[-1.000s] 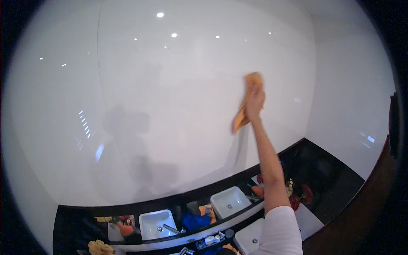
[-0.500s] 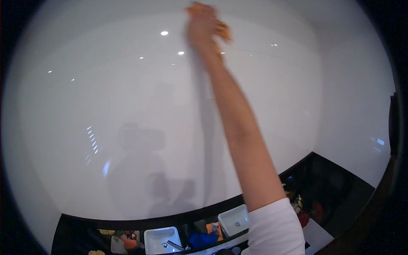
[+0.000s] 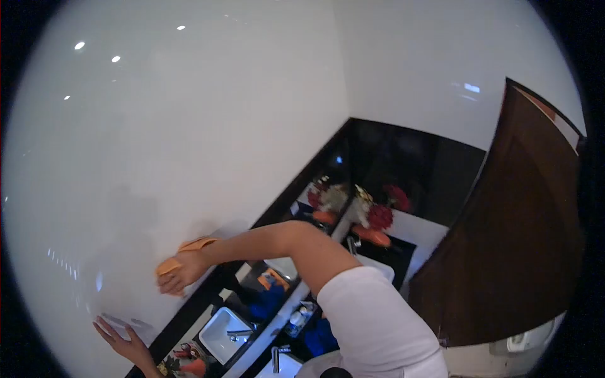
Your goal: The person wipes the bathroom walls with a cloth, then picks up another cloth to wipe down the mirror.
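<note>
An orange cloth (image 3: 169,267) lies bunched under my right hand (image 3: 191,268), which is pressed to the glossy white wall (image 3: 138,189) just above a dark-framed mirror. Part of the cloth sticks out by the wrist; the rest is hidden under the palm. Lower and further left, my left hand (image 3: 129,346) has its fingers spread, at or very near the wall, with nothing in it. Whether its fingertips touch the wall is unclear.
The mirror (image 3: 189,309) reflects a sink and flowers. Below it are a white sink (image 3: 287,366) with a tap (image 3: 275,359) and a small box of items (image 3: 300,319). Red and white flowers (image 3: 380,217) stand in the corner. A dark brown panel (image 3: 504,252) rises at right.
My right hand has come down from high on the wall with the cloth, bending at the elbow. My left hand has come into view. The view has turned right and downward.
</note>
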### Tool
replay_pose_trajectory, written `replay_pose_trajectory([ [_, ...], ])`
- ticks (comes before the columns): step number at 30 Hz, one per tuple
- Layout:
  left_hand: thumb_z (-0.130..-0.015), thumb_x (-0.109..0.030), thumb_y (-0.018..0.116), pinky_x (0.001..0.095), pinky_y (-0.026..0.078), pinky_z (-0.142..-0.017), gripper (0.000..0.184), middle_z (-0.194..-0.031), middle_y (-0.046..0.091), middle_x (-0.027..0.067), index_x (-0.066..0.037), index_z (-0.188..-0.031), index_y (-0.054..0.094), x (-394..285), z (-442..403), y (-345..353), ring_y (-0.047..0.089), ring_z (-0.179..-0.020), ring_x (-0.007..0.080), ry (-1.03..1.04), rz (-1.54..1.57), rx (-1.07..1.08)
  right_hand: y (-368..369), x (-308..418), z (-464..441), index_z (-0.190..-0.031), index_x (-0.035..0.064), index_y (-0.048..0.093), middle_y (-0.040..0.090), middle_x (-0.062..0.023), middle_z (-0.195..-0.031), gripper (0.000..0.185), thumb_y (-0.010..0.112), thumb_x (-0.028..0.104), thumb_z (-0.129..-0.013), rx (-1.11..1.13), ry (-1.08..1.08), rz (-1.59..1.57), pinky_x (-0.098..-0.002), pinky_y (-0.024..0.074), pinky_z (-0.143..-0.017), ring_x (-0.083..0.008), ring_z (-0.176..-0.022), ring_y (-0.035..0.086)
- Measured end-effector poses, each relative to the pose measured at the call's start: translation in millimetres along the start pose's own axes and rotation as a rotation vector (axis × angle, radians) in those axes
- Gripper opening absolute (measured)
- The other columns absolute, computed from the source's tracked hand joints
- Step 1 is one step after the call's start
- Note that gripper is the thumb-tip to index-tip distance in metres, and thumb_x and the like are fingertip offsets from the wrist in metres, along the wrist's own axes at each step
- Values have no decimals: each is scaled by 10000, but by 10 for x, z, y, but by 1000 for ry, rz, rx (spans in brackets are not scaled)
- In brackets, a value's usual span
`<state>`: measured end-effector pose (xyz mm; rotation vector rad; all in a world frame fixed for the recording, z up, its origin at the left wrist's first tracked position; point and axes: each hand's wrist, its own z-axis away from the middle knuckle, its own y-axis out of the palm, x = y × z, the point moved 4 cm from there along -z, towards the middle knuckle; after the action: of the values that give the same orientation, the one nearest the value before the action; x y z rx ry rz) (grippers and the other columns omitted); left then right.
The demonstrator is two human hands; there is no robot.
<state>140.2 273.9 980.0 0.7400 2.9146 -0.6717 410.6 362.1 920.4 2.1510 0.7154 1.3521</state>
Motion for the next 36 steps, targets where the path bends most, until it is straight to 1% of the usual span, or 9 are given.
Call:
replay_pose_trajectory([
  [6,-876,-483,423,668,185,-962,630,-1483,175,77,-184,-1411,277,455,488,-116,191,-1345,351,-49,-400,208,503,22,1932,-1096,45,523,528,-73,-1193,223,426,147,-922,-555,-236,1283,-329,373,-984,-235,-1145,473],
  [9,-852,-540,445,557,249,-1011,680,-1462,206,144,-203,-1414,267,700,656,-262,231,-1323,368,-127,-650,394,1301,279,2621,-1187,39,491,526,-115,-1188,346,442,245,-913,-718,-162,2953,-385,352,-988,-277,-1132,478],
  [12,-842,-300,541,507,314,-977,593,-1428,242,210,-128,-1377,350,983,733,-438,309,-1273,402,-9,-328,250,1249,700,3804,-1176,11,468,567,-139,-1067,299,391,82,-896,-2170,433,2893,-369,431,-881,-267,-1044,530],
  [13,-827,-235,570,432,364,-953,585,-1411,264,231,-110,-1362,369,915,716,-481,348,-1243,413,47,-374,246,1605,701,3797,-1110,0,522,587,-107,-1014,250,428,79,-892,-2110,-839,2256,-363,452,-841,-248,-943,574],
  [15,-838,-242,552,521,260,-987,577,-1437,236,194,-139,-1371,355,703,682,-532,293,-1290,373,-65,-297,273,1745,842,4079,-981,-3,597,610,-175,-985,212,523,143,-847,-2554,-1272,1837,-383,454,-812,-323,-914,586],
  [20,-828,-202,570,609,140,-1011,573,-1469,199,114,-175,-1363,366,576,859,-515,211,-1341,324,-190,-216,334,646,918,4060,-1076,-27,546,537,-223,-1167,273,491,129,-858,-2404,-1194,718,-400,403,-912,-348,-1072,523],
  [26,-822,-213,592,634,124,-1005,586,-1467,204,104,-196,-1361,363,679,1280,-527,199,-1348,321,-368,-164,414,133,-369,1335,-1347,-101,182,371,-283,-1283,524,390,34,-885,-2597,-1039,1420,-393,320,-988,-359,-1171,411],
  [32,-833,-169,565,383,202,-1068,515,-1414,289,187,-54,-1311,409,615,1549,-339,266,-1317,311,-527,336,334,-51,-1414,-950,-1368,-118,-7,56,-303,-1438,762,463,-68,-770,-1961,-1014,1347,-387,89,-1096,-389,-1336,122],
  [36,-868,-122,531,331,307,-1016,467,-1322,439,129,1,-1300,402,702,1902,-473,417,-1216,217,-863,730,368,-411,-1879,-1133,-1355,-43,219,342,-186,-1349,594,499,55,-840,-1537,-892,1192,-390,307,-995,-276,-1150,421],
])
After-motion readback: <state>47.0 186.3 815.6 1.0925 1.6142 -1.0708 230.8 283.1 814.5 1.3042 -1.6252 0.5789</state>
